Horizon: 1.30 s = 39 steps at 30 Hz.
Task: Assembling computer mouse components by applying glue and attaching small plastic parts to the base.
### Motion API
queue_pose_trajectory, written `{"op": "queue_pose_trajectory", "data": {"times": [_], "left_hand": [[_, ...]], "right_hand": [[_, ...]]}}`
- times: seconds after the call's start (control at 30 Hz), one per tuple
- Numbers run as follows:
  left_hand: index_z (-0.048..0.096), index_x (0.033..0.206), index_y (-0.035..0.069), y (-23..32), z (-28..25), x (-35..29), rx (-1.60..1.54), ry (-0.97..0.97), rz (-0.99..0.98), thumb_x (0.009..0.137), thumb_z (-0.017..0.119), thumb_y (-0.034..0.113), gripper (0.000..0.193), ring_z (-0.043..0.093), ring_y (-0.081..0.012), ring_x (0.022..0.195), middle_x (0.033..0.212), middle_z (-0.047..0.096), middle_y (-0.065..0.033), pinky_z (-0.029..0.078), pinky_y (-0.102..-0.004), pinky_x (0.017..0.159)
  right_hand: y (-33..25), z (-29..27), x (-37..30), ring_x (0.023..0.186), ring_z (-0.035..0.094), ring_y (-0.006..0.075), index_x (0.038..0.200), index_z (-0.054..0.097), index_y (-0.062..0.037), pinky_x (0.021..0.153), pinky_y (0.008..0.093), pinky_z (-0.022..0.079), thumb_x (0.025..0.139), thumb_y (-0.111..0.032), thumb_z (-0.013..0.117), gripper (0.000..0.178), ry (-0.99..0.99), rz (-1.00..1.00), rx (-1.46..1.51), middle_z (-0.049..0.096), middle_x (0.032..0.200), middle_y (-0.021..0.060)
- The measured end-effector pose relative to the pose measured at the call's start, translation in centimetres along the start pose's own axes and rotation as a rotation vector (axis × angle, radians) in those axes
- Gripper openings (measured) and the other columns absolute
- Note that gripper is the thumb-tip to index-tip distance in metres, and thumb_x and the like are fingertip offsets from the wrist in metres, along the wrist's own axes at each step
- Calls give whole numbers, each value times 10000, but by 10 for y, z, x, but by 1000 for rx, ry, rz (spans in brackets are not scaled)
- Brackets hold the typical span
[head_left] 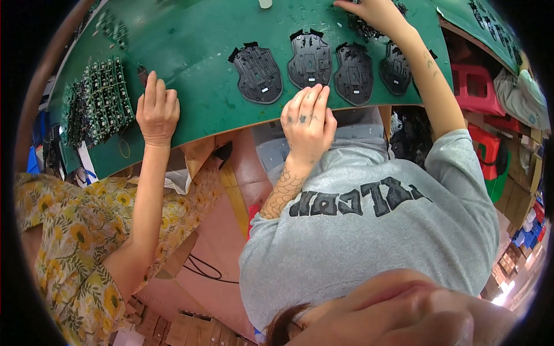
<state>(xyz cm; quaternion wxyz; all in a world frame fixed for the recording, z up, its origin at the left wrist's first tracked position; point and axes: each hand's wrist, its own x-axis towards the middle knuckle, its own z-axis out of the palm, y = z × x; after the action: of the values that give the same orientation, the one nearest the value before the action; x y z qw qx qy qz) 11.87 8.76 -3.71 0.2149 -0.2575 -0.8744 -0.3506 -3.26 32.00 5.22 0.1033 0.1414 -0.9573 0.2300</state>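
Observation:
Four black, shield-shaped plastic shells lie in a row along the near edge of the green table: the leftmost shell (258, 75), the second shell (310, 60), the third shell (354, 74) and the rightmost shell (395, 72), partly covered by my right forearm. My left hand (307, 122) rests at the table edge, fingers extended side by side at the second shell's lower end; I see nothing in it. Stretched across the table, my right hand (375, 12) is over a heap of small black parts (365, 29). Its thumb sticks out leftward; the other fingers are cut off by the frame's top.
Left of me a co-worker in a floral garment rests a hand (157, 112) on the green table (196, 75), beside stacked green circuit boards (108, 98). A small white object (265, 3) stands at the far edge. Red plastic stools (474, 89) are at the right.

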Motion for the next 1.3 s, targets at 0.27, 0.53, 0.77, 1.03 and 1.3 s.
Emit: {"op": "queue_pose_trajectory", "data": {"times": [0.27,0.53,0.77,1.03,1.3], "left_hand": [[663,1179,61,-2,-1,-3,-1,6,0,777,638,117,407,553,-245,1153,1211,628,-42,380,-390,991],[690,1111,42,-12,-18,-12,-96,170,56,760,628,43,356,586,-278,1107,1162,641,-84,414,-417,979],[680,1164,89,-41,-33,-23,162,178,-96,816,624,124,354,538,-224,1190,1222,631,-32,348,-422,1048],[674,1193,98,-42,-31,-26,186,145,-124,837,599,180,373,523,-212,1184,1220,617,-31,337,-413,1044],[676,1182,95,-42,-29,-25,185,167,-111,828,591,150,368,519,-214,1178,1212,611,-22,346,-390,1025]], "right_hand": [[24,7,12,872,621,314,868,711,-49,777,397,508,779,-133,712,123,-144,-333,-165,653,881,106],[-31,24,-8,804,680,202,954,715,-44,730,303,543,838,-70,693,121,25,-314,185,709,895,83],[-101,57,-45,701,672,150,939,729,-36,641,278,526,820,-101,722,136,-106,-82,611,723,827,69],[-97,90,-51,958,561,236,862,733,-102,860,362,453,779,-140,738,91,4,-241,347,652,907,11],[-98,94,-52,973,560,215,854,741,-125,856,356,417,785,-190,743,94,8,-215,316,654,896,-8]]}}
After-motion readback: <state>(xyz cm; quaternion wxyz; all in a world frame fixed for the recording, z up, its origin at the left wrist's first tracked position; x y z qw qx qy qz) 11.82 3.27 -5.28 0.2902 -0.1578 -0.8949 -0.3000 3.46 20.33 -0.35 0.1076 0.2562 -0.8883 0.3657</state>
